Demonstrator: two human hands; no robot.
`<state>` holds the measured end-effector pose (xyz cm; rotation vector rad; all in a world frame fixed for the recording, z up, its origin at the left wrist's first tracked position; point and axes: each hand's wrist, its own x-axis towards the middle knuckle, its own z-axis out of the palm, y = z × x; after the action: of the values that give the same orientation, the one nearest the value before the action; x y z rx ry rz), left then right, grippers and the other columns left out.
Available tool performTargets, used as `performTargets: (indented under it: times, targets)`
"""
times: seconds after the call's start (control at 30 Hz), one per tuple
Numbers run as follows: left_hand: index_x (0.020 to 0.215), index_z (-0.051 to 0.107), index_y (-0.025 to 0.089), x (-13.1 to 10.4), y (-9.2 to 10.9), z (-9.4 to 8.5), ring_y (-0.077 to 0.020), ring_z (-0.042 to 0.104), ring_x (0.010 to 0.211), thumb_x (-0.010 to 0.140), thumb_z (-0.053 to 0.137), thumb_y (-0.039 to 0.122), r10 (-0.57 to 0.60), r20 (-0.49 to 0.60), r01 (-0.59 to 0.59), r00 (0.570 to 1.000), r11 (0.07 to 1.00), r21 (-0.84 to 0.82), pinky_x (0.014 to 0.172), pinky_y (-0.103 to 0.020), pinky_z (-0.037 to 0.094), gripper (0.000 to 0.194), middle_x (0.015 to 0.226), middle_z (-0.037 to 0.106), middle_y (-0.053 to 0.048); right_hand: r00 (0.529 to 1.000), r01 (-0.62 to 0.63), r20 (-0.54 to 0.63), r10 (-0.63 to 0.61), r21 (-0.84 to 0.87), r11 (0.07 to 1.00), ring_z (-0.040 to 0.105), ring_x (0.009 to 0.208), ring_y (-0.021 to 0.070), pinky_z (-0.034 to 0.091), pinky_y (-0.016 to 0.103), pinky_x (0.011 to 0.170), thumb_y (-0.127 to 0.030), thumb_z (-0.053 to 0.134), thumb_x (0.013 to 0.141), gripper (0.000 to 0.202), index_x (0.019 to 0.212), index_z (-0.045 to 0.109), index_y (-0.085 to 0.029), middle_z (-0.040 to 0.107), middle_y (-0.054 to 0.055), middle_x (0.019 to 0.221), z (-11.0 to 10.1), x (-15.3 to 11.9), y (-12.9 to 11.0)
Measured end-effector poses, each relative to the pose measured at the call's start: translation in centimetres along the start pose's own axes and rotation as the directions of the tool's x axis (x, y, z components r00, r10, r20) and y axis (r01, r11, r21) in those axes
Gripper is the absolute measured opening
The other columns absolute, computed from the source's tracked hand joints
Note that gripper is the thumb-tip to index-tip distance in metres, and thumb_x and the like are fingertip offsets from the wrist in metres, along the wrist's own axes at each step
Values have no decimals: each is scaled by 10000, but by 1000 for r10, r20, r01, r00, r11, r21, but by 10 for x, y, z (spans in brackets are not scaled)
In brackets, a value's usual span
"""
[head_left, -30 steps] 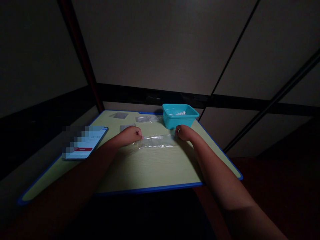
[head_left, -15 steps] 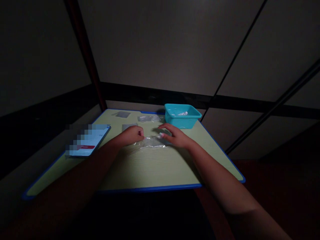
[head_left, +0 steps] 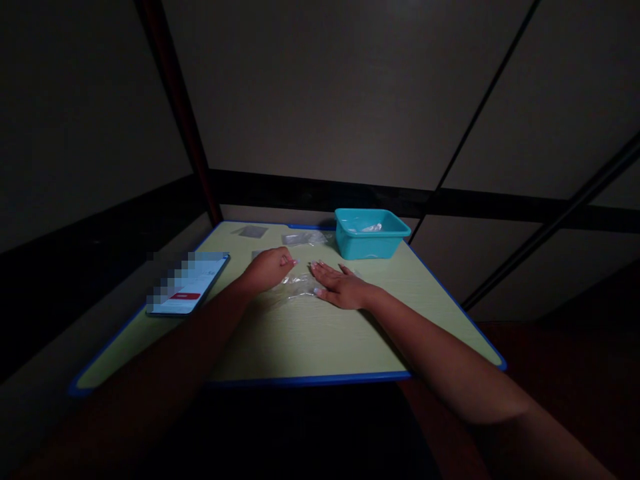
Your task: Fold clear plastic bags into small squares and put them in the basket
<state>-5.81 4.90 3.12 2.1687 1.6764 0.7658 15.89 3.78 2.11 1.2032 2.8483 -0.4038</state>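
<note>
A clear plastic bag (head_left: 299, 285) lies on the pale green table (head_left: 300, 340), between and partly under my hands. My right hand (head_left: 343, 287) rests flat on its right part, fingers stretched out and thumb apart. At the bag's left end is my left hand (head_left: 273, 268), closed with thumb and fingertips pressed together. Whatever is in that pinch is too small to make out. Just behind my left hand, a thin grey square (head_left: 257, 254) is mostly covered by it.
A turquoise basket (head_left: 373, 248) with clear plastic inside stands at the back right. Another clear bag (head_left: 304, 238) and flat grey squares (head_left: 253, 231) lie at the back. A tablet or phone (head_left: 187, 287), partly blurred out, lies at the left edge.
My right hand has come down flat onto the bag, its raised fingers now stretched out. My left hand stays closed at the bag's left end. The whole view has shifted slightly.
</note>
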Motion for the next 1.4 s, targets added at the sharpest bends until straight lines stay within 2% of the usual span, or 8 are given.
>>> performTargets:
  times: [0.17,0.27,0.4,0.57,0.87,1.03,1.2,1.4]
  targets:
    - [781,530,182,1,0,1,-159,516,657,782,457,417,-15,-61,3,998,983,-186,596,-252,377,246,693,544,-5,997,-67,32,67,18,998,0,1409,195,62,558,1091,-542,198,916,674,1475,9,-217,7,33,1531,-5,-5,7]
    - [778,530,185,0,0,-1,-153,505,642,762,484,479,32,116,-4,993,971,-238,576,-244,366,298,675,533,7,993,-113,32,112,15,994,-21,1408,196,63,554,1092,-552,183,913,683,1473,-21,-219,-22,30,1531,-6,-6,14]
    - [820,568,181,-2,-3,-4,-151,492,653,648,635,490,159,385,-117,909,985,-129,554,-234,338,360,706,522,15,989,-141,40,140,22,990,-39,1407,194,56,554,1094,-553,158,912,685,1472,-34,-210,-37,24,1530,-6,-5,19]
    - [836,584,187,-2,-7,-8,-151,493,686,648,640,378,186,510,-185,840,981,-53,567,-225,333,274,741,526,13,987,-159,32,157,55,986,-26,1407,187,47,538,1101,-486,109,930,625,1476,-6,-204,-18,13,1531,-5,-4,22]
    - [718,532,193,-2,-5,-17,-151,490,669,733,509,354,174,420,-123,891,982,-147,590,-235,346,163,699,545,4,988,-157,4,157,89,984,-11,1407,201,63,550,1096,-438,172,935,616,1476,-6,-203,-13,32,1531,-3,-3,24]
    - [722,558,198,-3,-3,-16,-146,484,644,614,664,385,135,519,-92,844,990,-107,545,-221,328,240,677,536,23,988,-151,-3,152,38,988,-11,1407,205,72,553,1094,-424,198,938,614,1474,-18,-215,-15,37,1533,0,-2,26]
    - [651,573,186,-2,1,-19,-151,511,645,665,565,333,130,530,-95,838,991,-92,578,-235,350,148,643,568,11,990,-144,8,144,14,989,-23,1406,209,82,558,1088,-421,194,944,602,1473,-19,-232,-11,46,1534,0,-1,26]
    - [724,545,191,5,-10,-17,-158,569,679,657,561,331,124,473,34,872,949,-312,620,-249,400,156,707,635,-6,989,-143,33,143,-8,990,-32,1406,204,84,559,1088,-427,189,938,618,1474,-20,-199,-23,47,1531,-3,-3,25]
